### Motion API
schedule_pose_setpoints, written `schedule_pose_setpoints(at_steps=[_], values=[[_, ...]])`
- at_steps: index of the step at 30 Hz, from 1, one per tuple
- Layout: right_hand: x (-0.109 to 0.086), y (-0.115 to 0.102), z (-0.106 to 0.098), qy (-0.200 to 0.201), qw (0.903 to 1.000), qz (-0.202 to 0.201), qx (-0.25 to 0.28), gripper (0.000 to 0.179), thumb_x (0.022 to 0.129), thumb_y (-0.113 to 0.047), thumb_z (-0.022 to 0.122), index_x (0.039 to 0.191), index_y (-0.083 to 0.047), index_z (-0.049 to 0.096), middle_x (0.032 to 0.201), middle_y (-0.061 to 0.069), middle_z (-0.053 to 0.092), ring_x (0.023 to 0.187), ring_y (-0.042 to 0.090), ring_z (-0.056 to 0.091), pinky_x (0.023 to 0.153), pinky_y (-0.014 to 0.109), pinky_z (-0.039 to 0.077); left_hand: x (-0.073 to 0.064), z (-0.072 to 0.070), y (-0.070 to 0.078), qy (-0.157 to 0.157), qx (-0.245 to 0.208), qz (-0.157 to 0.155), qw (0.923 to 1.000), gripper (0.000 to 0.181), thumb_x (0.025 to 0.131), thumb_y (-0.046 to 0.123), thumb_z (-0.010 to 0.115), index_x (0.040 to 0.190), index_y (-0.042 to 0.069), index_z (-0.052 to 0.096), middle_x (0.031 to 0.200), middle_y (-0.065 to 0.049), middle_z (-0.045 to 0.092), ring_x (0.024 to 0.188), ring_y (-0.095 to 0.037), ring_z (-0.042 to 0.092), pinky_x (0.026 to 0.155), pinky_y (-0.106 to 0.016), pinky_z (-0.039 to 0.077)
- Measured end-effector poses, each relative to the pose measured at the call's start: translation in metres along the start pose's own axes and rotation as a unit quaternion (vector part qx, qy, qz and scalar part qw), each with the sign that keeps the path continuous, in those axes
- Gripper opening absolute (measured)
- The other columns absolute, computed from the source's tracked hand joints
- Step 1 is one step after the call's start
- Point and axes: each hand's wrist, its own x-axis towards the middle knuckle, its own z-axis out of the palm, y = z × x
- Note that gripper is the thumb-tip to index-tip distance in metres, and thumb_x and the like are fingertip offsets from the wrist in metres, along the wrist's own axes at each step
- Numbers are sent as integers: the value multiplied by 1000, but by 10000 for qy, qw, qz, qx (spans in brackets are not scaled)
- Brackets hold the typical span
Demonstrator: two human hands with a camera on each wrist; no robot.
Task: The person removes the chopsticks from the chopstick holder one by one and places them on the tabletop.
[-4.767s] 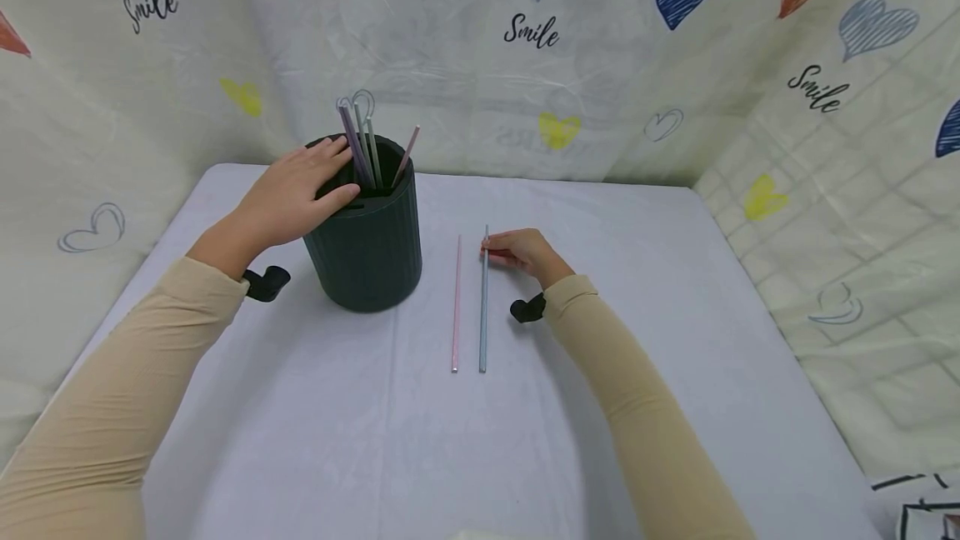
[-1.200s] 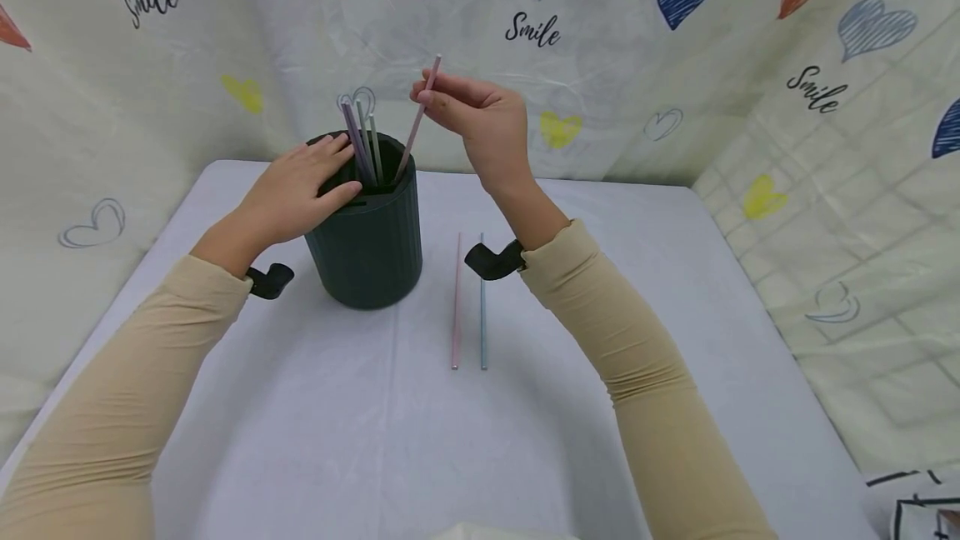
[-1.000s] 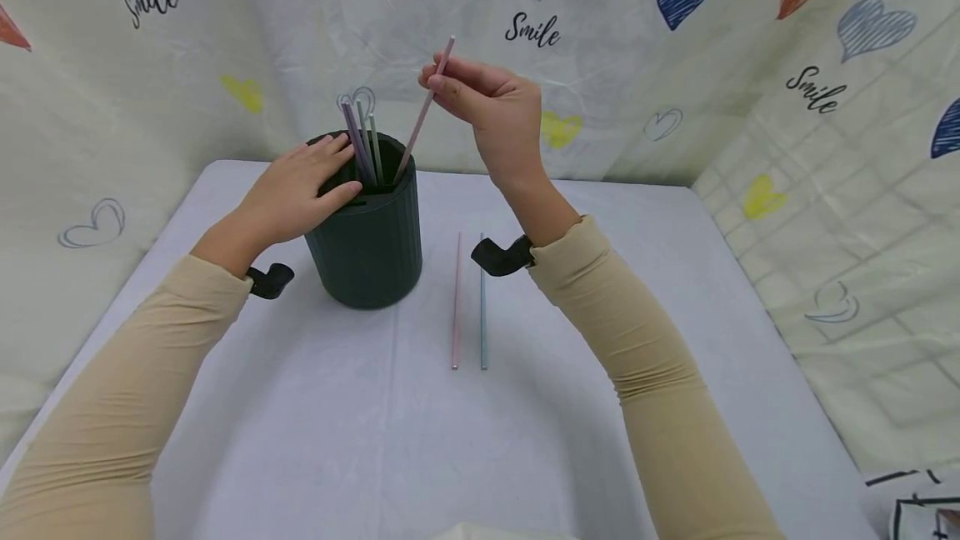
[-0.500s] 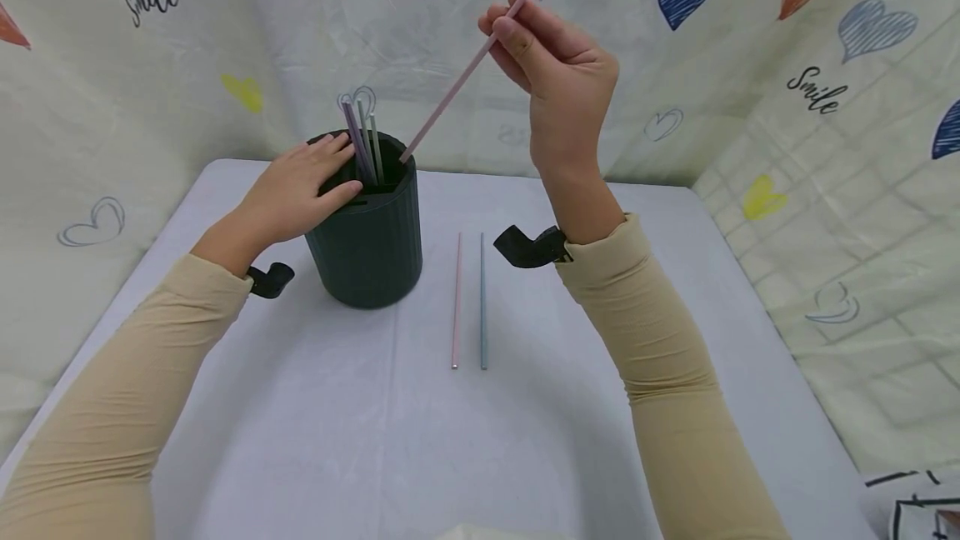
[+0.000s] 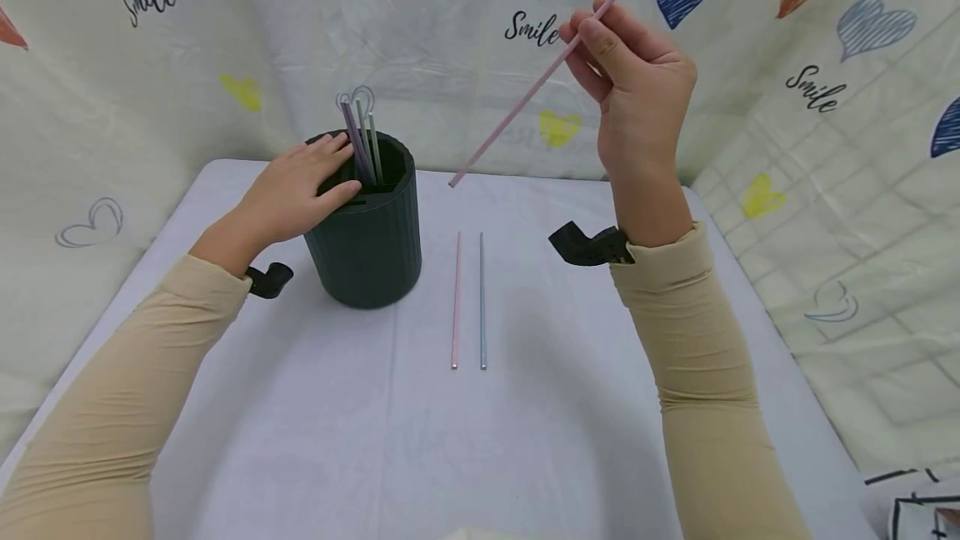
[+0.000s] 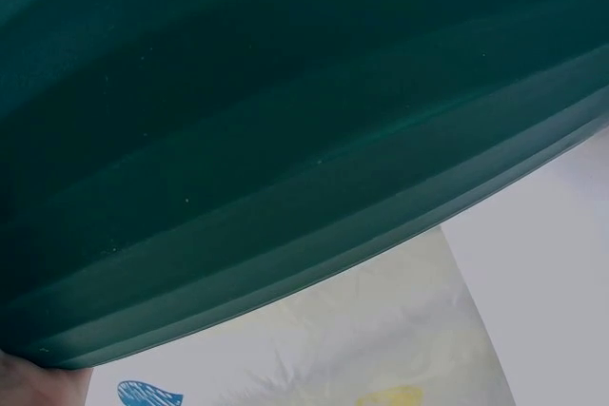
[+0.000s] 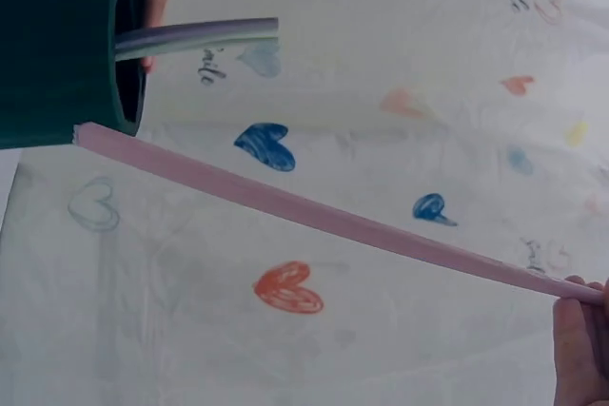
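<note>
In the head view my right hand (image 5: 645, 73) is raised over the back of the table. Thumb and fingers pinch a pink chopstick (image 5: 536, 90) near its upper end. It slants down to the left, its lower end off the container's right side. My left hand (image 5: 296, 190) rests over the left rim of a dark green ribbed utensil holder (image 5: 367, 257), fingers extended. The holder's wall fills most of the left wrist view. Several purple and green chopsticks (image 5: 360, 144) stand in it, lower parts hidden. Another pink chopstick (image 5: 456, 302) and a blue chopstick (image 5: 483, 302) lie parallel beside the holder.
A white cloth (image 5: 315, 440) covers the table. Behind and at both sides hangs a pale curtain (image 5: 465, 65) printed with hearts and lettering. Each wrist carries a black camera mount (image 5: 588, 244).
My right hand let go of the blue chopstick on the table, took a pink chopstick from the holder and pulled it out, up and to the right. My left hand has stayed in place.
</note>
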Motion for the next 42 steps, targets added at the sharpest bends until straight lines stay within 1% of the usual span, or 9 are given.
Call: schedule_pose_setpoints(at_steps=[3, 6, 11, 15, 19, 23, 30, 37, 42], values=[[3, 1, -12, 128, 9988, 461, -111, 28, 71, 5, 74, 97, 9, 69, 87, 20, 69, 81, 30, 70, 79, 35, 55, 0, -1, 1, -22, -8, -14, 10000, 68, 97, 52, 28, 149, 10, 18, 156, -10, 11, 143, -32, 10, 117, -48, 8], [7, 3, -24, 142, 9946, 999, -228, 29, 69, 6, 75, 97, 9, 69, 86, 20, 69, 78, 30, 70, 77, 36, 55, 0, -2, 3, -64, -22, -33, 10000, 68, 97, 53, 28, 149, 10, 17, 156, -10, 11, 144, -31, 9, 117, -48, 8], [9, 10, -43, -53, 9803, 1880, -606, 28, 70, 4, 75, 97, 7, 70, 87, 17, 70, 78, 28, 71, 75, 34, 55, 1, -2, 3, -88, -17, -47, 9999, 68, 97, 53, 28, 149, 11, 17, 156, -10, 10, 144, -30, 8, 117, -47, 7], [10, 22, -60, -424, 9649, 2369, -1048, 24, 72, 1, 75, 96, 4, 71, 88, 14, 71, 80, 25, 71, 75, 31, 55, 1, -2, 2, -100, -17, -48, 9999, 68, 97, 53, 28, 149, 11, 17, 156, -10, 10, 144, -30, 7, 117, -47, 6], [12, 36, -75, -669, 9477, 2845, -1284, 19, 76, 1, 71, 96, 1, 72, 88, 12, 72, 80, 24, 71, 73, 30, 56, 2, -1, 2, -93, -9, -51, 9999, 68, 97, 53, 28, 149, 11, 16, 156, -10, 10, 144, -30, 8, 117, -47, 6], [16, 49, -88, -694, 9306, 3280, -1468, 17, 79, 0, 69, 96, -1, 72, 88, 11, 72, 81, 23, 71, 73, 30, 57, 2, -1, 1, -95, 0, -54, 9999, 68, 97, 53, 28, 149, 11, 16, 156, -9, 10, 144, -31, 7, 117, -47, 7], [20, 77, -110, -523, 9009, 3898, -1837, 16, 78, -1, 71, 93, -1, 72, 87, 11, 72, 82, 22, 71, 75, 30, 57, 3, -1, 2, -94, 29, -62, 9999, 68, 97, 52, 28, 149, 11, 17, 156, -9, 10, 144, -30, 8, 117, -48, 7], [19, 110, -133, -614, 8706, 4392, -2131, 11, 84, -3, 65, 94, -3, 69, 86, 9, 72, 81, 19, 71, 74, 27, 57, 2, -1, 2, -72, 11, -64, 10000, 68, 97, 53, 28, 149, 11, 17, 156, -10, 10, 144, -31, 9, 117, -48, 8], [15, 134, -142, -539, 8496, 4726, -2278, 15, 83, -4, 66, 98, -3, 67, 87, 8, 72, 82, 19, 71, 73, 27, 57, 1, 0, 1, -49, 16, -57, 10000, 68, 97, 53, 27, 149, 11, 16, 156, -10, 10, 144, -31, 8, 117, -48, 7]])
